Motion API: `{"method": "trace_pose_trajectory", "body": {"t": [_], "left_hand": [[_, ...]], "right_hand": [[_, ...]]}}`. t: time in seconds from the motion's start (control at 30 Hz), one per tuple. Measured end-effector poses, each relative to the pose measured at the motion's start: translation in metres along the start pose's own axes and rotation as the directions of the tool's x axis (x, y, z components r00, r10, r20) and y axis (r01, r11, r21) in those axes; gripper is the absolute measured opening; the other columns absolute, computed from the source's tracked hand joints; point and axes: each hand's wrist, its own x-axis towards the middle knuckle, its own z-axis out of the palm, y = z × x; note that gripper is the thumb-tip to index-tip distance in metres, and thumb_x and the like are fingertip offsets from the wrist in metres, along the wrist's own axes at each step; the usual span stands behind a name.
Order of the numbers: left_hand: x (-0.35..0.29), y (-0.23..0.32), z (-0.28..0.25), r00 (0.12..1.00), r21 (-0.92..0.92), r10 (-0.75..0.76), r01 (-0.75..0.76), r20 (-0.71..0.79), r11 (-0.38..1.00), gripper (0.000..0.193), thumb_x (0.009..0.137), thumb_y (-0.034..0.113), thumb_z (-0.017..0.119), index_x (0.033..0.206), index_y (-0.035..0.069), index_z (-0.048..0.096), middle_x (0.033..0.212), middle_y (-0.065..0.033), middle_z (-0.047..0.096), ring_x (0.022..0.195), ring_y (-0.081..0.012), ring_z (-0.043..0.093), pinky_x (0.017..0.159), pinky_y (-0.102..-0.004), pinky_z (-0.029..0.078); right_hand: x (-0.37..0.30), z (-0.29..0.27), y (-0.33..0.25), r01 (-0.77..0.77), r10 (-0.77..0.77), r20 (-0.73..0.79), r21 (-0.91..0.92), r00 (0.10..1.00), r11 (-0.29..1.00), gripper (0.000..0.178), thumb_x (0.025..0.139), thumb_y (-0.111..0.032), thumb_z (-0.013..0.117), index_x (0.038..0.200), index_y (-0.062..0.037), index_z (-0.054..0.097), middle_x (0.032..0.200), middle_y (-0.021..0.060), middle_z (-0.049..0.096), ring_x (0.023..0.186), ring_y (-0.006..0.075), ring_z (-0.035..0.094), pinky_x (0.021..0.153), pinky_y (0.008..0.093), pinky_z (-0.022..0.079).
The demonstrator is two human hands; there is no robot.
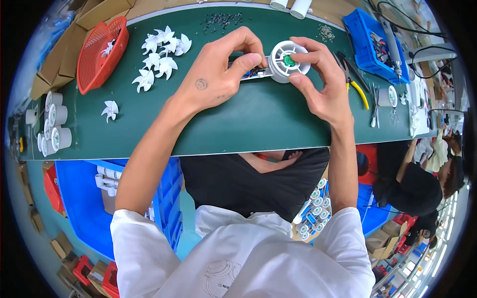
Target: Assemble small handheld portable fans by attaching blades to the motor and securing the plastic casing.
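Note:
Over the green work table (238, 119), both hands hold a white handheld fan body (276, 63), with a round spoked head and a green centre. My left hand (223, 69) is closed, thumb and fingers pinching the slim handle beside the head. Small coloured wires and parts show in the open handle; the fingers cover some of it. My right hand (323, 82) curls around the head, its thumb on the near rim and fingers on the far rim and near the green centre. White fan blades (166, 65) lie left of my left hand.
A red basket (102, 59) and white round housings (60, 138) stand at the left. Black screws (221, 21) and silvery screws (326, 34) lie at the back. Yellow-handled pliers (358, 94) and a blue bin (362, 37) are right; a blue crate (79, 198) stands below.

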Motion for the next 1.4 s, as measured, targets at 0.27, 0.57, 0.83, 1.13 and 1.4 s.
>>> {"method": "trace_pose_trajectory", "body": {"t": [0.27, 0.57, 0.83, 1.13, 1.4], "left_hand": [[-0.002, 0.003, 0.003, 0.984, 0.236, 0.088, -0.05, -0.156, 0.97, 0.02, 0.085, 0.013, 0.069, 0.1, 0.0, 0.064, 0.093, -0.0111, 0.069, 0.087, -0.0221, 0.065, 0.077, -0.0325, 0.05], [0.001, 0.003, 0.019, 0.962, 0.236, 0.025, 0.042, -0.272, 0.971, 0.016, 0.086, 0.014, 0.066, 0.091, 0.001, 0.071, 0.083, -0.0128, 0.07, 0.071, -0.0232, 0.066, 0.065, -0.0318, 0.05], [0.004, 0.005, 0.02, 0.944, 0.323, -0.074, 0.183, -0.322, 0.928, 0.014, 0.089, 0.011, 0.065, 0.093, -0.002, 0.069, 0.083, -0.0082, 0.07, 0.072, -0.0132, 0.064, 0.068, -0.0269, 0.05], [0.0, 0.0, 0.005, 0.965, 0.341, 0.259, -0.232, -0.033, 0.911, 0.007, 0.079, 0.007, 0.069, 0.085, 0.003, 0.07, 0.088, -0.0064, 0.07, 0.089, -0.0246, 0.061, 0.079, -0.0349, 0.049], [-0.002, 0.0, 0.004, 0.982, 0.191, 0.173, -0.155, -0.078, 0.969, 0.007, 0.084, 0.006, 0.068, 0.088, 0.0, 0.067, 0.088, -0.0085, 0.067, 0.08, -0.0207, 0.062, 0.072, -0.0314, 0.049]], "right_hand": [[-0.001, 0.003, -0.001, -0.124, 0.134, -0.043, 0.189, 0.99, 0.974, 0.034, 0.085, -0.008, 0.07, 0.116, -0.0004, 0.059, 0.129, 0.0145, 0.055, 0.116, 0.024, 0.058, 0.098, 0.0342, 0.047], [0.0, 0.001, -0.001, -0.178, 0.179, 0.019, 0.245, 0.984, 0.953, 0.047, 0.087, -0.009, 0.068, 0.13, -0.0004, 0.053, 0.126, 0.011, 0.057, 0.116, 0.0206, 0.058, 0.101, 0.0339, 0.044], [-0.002, -0.001, 0.0, -0.178, 0.18, 0.011, 0.213, 0.984, 0.961, 0.046, 0.086, -0.008, 0.068, 0.129, -0.001, 0.052, 0.127, 0.0117, 0.058, 0.117, 0.0218, 0.058, 0.102, 0.0349, 0.044], [-0.002, 0.002, 0.0, -0.178, 0.181, 0.004, 0.208, 0.983, 0.962, 0.047, 0.087, -0.009, 0.068, 0.129, -0.0003, 0.05, 0.128, 0.013, 0.058, 0.117, 0.0223, 0.058, 0.102, 0.0353, 0.044], [-0.002, 0.001, -0.002, -0.208, 0.207, 0.026, 0.19, 0.978, 0.96, 0.047, 0.088, -0.01, 0.068, 0.13, 0.0001, 0.05, 0.127, 0.0128, 0.058, 0.117, 0.0215, 0.058, 0.102, 0.0343, 0.044]]}}
